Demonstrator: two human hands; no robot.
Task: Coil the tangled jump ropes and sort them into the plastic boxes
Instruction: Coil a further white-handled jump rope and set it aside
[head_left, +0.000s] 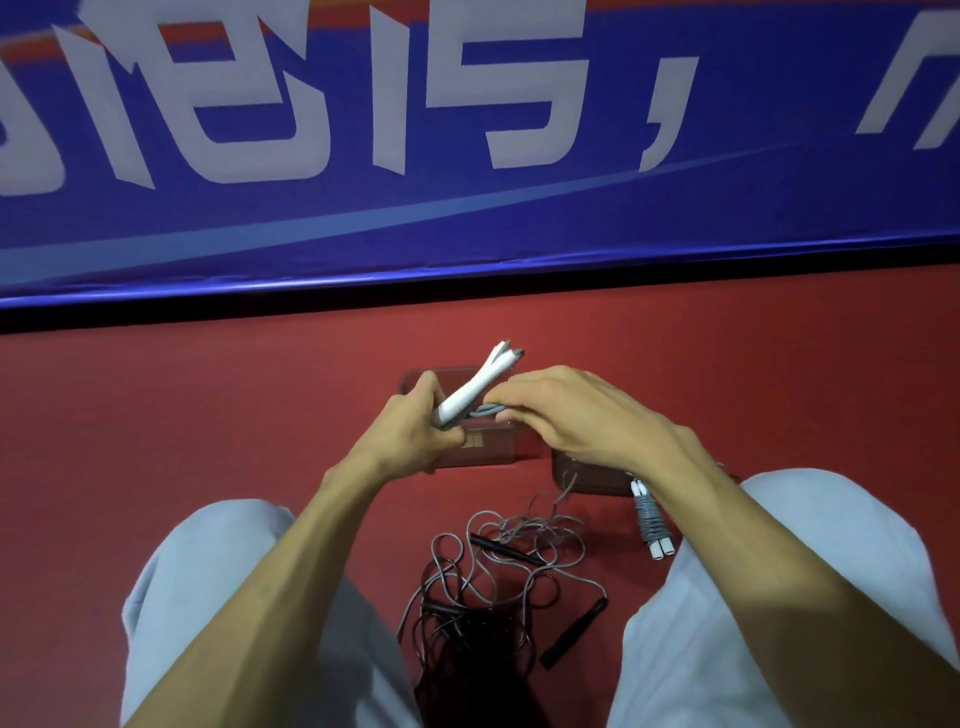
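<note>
Coiling step: left hand clenches the paired white plastic handles of a grey-cord jump rope over the far clear plastic box; right hand grips cord loops. Best to wrap tightly, handles parallel, clear of the near tangled rope pile

1. A blue banner runs along the far edge of the red floor; it bears a row of large white characters, slanted and cropped by the top edge of the view, so none can be read with certainty.
2. To the right of that row stands a white comma-shaped mark; further right, more white strokes are cut off at the top right corner.
3. A small pale patch on the front wall of the plastic box is too small to read.
</note>
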